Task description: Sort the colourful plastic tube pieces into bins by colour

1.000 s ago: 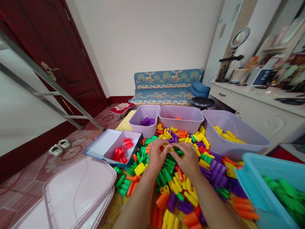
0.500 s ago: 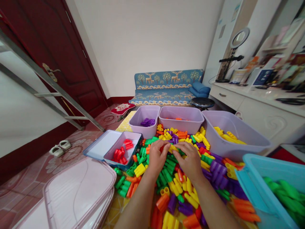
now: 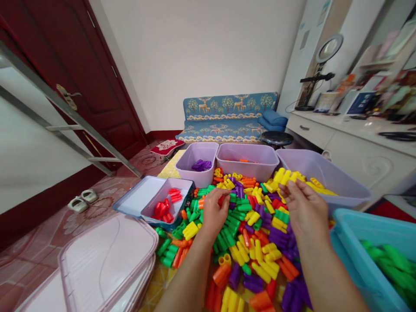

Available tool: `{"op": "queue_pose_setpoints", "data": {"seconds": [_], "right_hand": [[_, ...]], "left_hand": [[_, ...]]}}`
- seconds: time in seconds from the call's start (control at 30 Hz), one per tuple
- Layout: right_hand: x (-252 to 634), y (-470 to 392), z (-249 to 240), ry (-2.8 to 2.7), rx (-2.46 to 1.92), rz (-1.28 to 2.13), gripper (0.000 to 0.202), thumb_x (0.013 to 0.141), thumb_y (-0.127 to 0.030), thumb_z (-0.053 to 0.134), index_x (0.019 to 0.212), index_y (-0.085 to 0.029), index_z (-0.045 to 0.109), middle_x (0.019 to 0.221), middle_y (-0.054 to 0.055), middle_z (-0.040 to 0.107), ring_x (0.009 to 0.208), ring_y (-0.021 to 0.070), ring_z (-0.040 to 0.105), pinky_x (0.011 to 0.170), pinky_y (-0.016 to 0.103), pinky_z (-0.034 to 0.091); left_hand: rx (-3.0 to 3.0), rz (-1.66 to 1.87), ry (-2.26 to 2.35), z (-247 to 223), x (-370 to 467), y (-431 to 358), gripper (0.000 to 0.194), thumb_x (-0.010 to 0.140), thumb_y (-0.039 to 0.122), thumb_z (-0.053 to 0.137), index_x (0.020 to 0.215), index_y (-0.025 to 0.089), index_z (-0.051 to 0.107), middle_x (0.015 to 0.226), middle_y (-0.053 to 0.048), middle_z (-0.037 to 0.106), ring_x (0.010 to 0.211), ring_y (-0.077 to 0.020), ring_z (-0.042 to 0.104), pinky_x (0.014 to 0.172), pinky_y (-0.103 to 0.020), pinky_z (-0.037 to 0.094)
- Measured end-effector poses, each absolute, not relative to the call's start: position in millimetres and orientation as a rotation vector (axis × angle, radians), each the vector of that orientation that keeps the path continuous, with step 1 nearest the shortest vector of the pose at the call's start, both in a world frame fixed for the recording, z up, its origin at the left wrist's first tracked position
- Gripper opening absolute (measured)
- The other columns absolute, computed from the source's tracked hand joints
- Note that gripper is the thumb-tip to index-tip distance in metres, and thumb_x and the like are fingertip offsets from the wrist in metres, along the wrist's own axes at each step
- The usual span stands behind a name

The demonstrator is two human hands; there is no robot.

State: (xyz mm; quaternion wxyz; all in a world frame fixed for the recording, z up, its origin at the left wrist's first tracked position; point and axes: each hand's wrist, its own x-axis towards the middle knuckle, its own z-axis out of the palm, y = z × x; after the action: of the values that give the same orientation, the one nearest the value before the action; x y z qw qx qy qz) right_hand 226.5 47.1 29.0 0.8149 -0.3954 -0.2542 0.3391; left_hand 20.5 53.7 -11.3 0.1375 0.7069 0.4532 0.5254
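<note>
My right hand [image 3: 308,210] is raised over the right side of the pile, near the front rim of the right lilac bin [image 3: 344,184]. Its fingers pinch a yellow plastic building block [image 3: 283,177] made of joined tubes. Lower and further left, my left hand [image 3: 215,212] curls above the green blocks [image 3: 226,236], with a red block [image 3: 221,200] partly showing between thumb and fingers. Around both hands spreads a mixed heap of yellow, green, purple, orange and red blocks. Purple blocks [image 3: 282,240] lie below my right hand.
Behind the heap, one lilac bin [image 3: 195,175] holds purple blocks and another [image 3: 247,173] a few orange ones. A turquoise bin [image 3: 347,242] with green blocks stands right. To the left are a tin box [image 3: 151,212] with red blocks and stacked lids [image 3: 107,260].
My right hand has moved right, away from my left hand, carrying a yellow block toward the right lilac bin. My left hand stays nearly in place.
</note>
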Motion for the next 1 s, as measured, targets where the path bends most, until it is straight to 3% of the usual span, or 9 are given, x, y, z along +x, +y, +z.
{"op": "queue_pose_setpoints", "data": {"seconds": [0.13, 0.23, 0.4, 0.53, 0.63, 0.83, 1.0], "right_hand": [[239.4, 44.6, 37.2, -0.431, -0.626, 0.71, 0.02, 0.061, -0.019, 0.076, 0.074, -0.019, 0.062, 0.087, -0.001, 0.07, 0.091, 0.0155, 0.068, 0.09, 0.032, 0.05], [236.8, 38.1, 44.5, -0.487, -0.613, 0.722, 0.016, 0.068, -0.025, 0.071, 0.08, -0.02, 0.063, 0.104, 0.004, 0.069, 0.106, 0.0173, 0.063, 0.097, 0.036, 0.045], [211.1, 34.0, 36.2, -1.07, -1.072, 0.794, 0.03, 0.075, -0.034, 0.064, 0.101, -0.021, 0.067, 0.106, 0.007, 0.069, 0.102, 0.0223, 0.063, 0.095, 0.044, 0.045], [189.1, 35.7, 14.5, -1.8, -1.382, 0.503, 0.04, 0.065, -0.013, 0.063, 0.103, -0.022, 0.069, 0.111, 0.006, 0.067, 0.108, 0.0257, 0.057, 0.099, 0.044, 0.04], [180.5, 34.6, 7.0, -2.036, -1.507, 0.247, 0.044, 0.064, -0.004, 0.056, 0.101, -0.023, 0.071, 0.107, 0.005, 0.067, 0.105, 0.0266, 0.055, 0.096, 0.042, 0.041], [185.1, 38.4, 6.2, -1.907, -1.522, 0.345, 0.022, 0.077, -0.021, 0.057, 0.095, -0.019, 0.069, 0.097, 0.008, 0.068, 0.094, 0.0247, 0.061, 0.087, 0.04, 0.046], [190.1, 40.7, 8.7, -1.379, -1.327, 0.609, 0.025, 0.076, -0.035, 0.063, 0.094, -0.018, 0.063, 0.087, 0.006, 0.07, 0.079, 0.0217, 0.066, 0.077, 0.038, 0.051]], "left_hand": [[2.086, 1.505, 1.321, -11.3, 20.8, 53.8, 0.02, 0.082, 0.013, 0.056, 0.098, 0.021, 0.065, 0.098, -0.004, 0.068, 0.096, -0.0191, 0.06, 0.087, -0.034, 0.045], [2.162, 1.429, 1.348, -10.8, 20.5, 52.8, 0.034, 0.076, 0.006, 0.055, 0.104, 0.022, 0.064, 0.106, -0.004, 0.067, 0.102, -0.021, 0.057, 0.092, -0.037, 0.042], [2.262, 1.275, 1.4, -8.7, 21.0, 50.2, 0.054, 0.062, -0.001, 0.05, 0.108, 0.024, 0.064, 0.112, -0.002, 0.065, 0.106, -0.0232, 0.053, 0.095, -0.04, 0.039], [2.266, 1.233, 1.458, -6.9, 22.0, 48.1, 0.043, 0.066, 0.006, 0.053, 0.103, 0.023, 0.066, 0.105, -0.003, 0.065, 0.103, -0.0239, 0.053, 0.092, -0.04, 0.04], [2.282, 1.199, 1.481, -5.3, 22.4, 46.8, 0.031, 0.069, 0.012, 0.057, 0.096, 0.023, 0.068, 0.095, -0.004, 0.067, 0.099, -0.0247, 0.053, 0.09, -0.041, 0.04], [2.286, 1.189, 1.49, -4.2, 23.1, 46.9, 0.015, 0.075, 0.015, 0.057, 0.083, 0.022, 0.068, 0.084, -0.003, 0.068, 0.092, -0.0219, 0.055, 0.086, -0.038, 0.04], [2.306, 1.181, 1.493, -5.3, 24.1, 47.8, 0.011, 0.08, 0.02, 0.057, 0.08, 0.021, 0.068, 0.084, -0.004, 0.068, 0.091, -0.0212, 0.056, 0.085, -0.038, 0.04]]}}
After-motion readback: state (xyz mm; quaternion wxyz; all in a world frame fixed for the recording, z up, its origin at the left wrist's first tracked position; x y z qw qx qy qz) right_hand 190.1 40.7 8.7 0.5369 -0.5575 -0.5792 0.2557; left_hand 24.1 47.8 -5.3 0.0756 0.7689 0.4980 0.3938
